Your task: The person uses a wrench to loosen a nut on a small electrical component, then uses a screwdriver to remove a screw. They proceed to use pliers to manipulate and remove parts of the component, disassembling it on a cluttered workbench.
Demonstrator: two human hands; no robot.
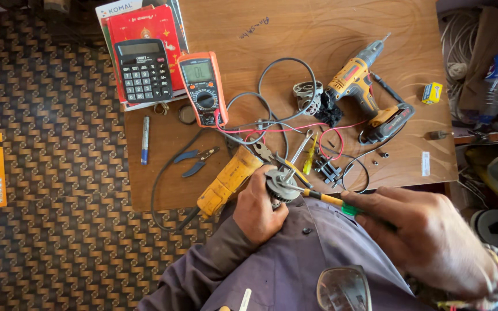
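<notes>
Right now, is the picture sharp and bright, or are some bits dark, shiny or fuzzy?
In the head view, daylight falls evenly on the wooden board and the tools look sharp; the multimeter screen shows no glare; the top left corner and right edge sit in shadow; the right hand, close to the camera, looks big and slightly soft, as do the glasses; the left hand is clear.

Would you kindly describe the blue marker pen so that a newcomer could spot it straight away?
Start at the wooden board on the patterned floor and find the black calculator near its upper left corner. Just below it, by the board's left edge, lies the blue marker pen, pointing up and down. Unlike the blue-handled pliers to its right, it is one straight, slim stick.
</notes>
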